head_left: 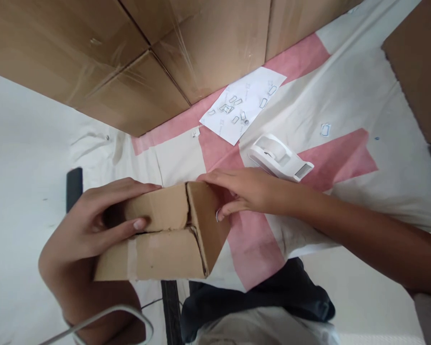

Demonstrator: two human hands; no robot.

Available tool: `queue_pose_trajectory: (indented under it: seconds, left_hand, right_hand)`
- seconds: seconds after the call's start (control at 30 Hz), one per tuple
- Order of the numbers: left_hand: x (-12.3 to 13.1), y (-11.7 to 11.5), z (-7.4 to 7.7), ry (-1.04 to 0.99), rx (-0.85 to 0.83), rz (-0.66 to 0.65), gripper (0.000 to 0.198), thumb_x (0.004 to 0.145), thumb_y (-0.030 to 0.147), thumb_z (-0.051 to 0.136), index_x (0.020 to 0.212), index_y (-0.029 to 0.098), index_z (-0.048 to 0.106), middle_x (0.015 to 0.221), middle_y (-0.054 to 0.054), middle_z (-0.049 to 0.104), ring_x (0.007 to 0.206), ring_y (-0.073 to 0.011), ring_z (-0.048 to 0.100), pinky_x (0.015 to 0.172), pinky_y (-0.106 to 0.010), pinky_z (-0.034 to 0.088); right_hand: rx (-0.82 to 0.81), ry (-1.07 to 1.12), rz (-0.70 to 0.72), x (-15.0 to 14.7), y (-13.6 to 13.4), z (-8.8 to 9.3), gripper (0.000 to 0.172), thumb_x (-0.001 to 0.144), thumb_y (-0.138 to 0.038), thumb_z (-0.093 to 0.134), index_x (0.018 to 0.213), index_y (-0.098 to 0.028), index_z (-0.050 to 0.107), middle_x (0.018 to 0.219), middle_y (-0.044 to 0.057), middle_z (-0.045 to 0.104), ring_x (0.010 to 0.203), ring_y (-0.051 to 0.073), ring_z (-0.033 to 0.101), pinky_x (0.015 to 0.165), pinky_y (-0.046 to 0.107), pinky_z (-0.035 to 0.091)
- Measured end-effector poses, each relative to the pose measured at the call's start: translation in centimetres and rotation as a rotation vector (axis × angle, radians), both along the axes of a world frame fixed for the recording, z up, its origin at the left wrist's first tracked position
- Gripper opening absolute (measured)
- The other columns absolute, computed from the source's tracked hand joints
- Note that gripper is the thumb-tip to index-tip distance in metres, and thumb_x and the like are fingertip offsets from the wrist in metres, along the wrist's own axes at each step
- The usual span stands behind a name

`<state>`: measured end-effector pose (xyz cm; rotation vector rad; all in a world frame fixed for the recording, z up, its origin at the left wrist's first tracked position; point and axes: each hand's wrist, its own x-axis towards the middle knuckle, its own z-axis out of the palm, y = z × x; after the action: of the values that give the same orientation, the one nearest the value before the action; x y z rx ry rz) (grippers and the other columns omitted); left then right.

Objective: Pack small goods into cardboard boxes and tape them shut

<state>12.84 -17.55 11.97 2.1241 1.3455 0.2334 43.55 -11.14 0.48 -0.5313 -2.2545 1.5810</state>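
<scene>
A small brown cardboard box [168, 254] is tilted above the near edge of the covered table. Its flaps meet at a ragged seam, and a pale strip of tape crosses the near side. My left hand [93, 225] is closed on its left part, thumb over the seam and fingers along the far edge. At the right end, my right hand [237, 189] grips the box by its far corner, with some fingers bent against the end face. Just beyond my right forearm lies a white tape dispenser [280, 155].
Large taped cartons [215, 52] stand along the back, and another carton [420, 67] is at the right. A white sheet [240, 103] bears several small outlined pieces. Pink bands [337, 158] cross the pale cloth [355, 105]. A grey cable [111, 309] loops at lower left.
</scene>
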Motion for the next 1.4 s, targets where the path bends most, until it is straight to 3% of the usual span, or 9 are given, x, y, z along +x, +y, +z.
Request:
queue_pose_trajectory:
  seconds: [0.4,0.73,1.0,1.4]
  left_hand:
    - [0.3,0.06,0.02,0.003,0.026,0.004,0.031,0.094,0.028,0.064,0.124,0.034,0.066,0.11,0.004,0.07,0.09,-0.0089,0.065,0.078,-0.016,0.05]
    - [0.51,0.08,0.21,0.032,0.032,0.028,0.027,0.092,0.032,0.066,0.119,0.035,0.068,0.102,0.003,0.071,0.083,-0.0123,0.064,0.075,-0.02,0.052]
    - [0.29,0.06,0.15,0.044,0.026,0.017,0.029,0.092,0.031,0.065,0.121,0.035,0.067,0.104,0.003,0.071,0.085,-0.0123,0.064,0.073,-0.02,0.051]
    - [0.31,0.01,0.14,0.042,0.025,0.042,0.028,0.091,0.031,0.066,0.119,0.034,0.069,0.1,0.002,0.071,0.081,-0.0134,0.063,0.073,-0.021,0.052]
  right_hand:
    - [-0.145,0.07,0.056,-0.05,-0.27,-0.51,0.067,0.088,-0.039,0.074,0.148,-0.026,0.047,0.128,0.008,0.066,0.104,0.025,0.064,0.083,0.034,0.049]
    - [-0.174,0.129,0.027,-0.4,-0.34,-0.75,0.047,0.098,-0.035,0.062,0.142,-0.024,0.051,0.129,0.008,0.066,0.11,0.024,0.063,0.092,0.036,0.05]
    - [-0.192,0.117,0.059,-0.2,-0.43,-0.4,0.059,0.091,-0.03,0.069,0.146,-0.022,0.047,0.121,0.009,0.067,0.104,0.023,0.064,0.088,0.036,0.052]
    - [-0.124,0.142,0.052,-0.18,-0.37,-0.54,0.05,0.097,-0.02,0.056,0.146,-0.023,0.048,0.139,0.01,0.062,0.122,0.024,0.06,0.1,0.04,0.051]
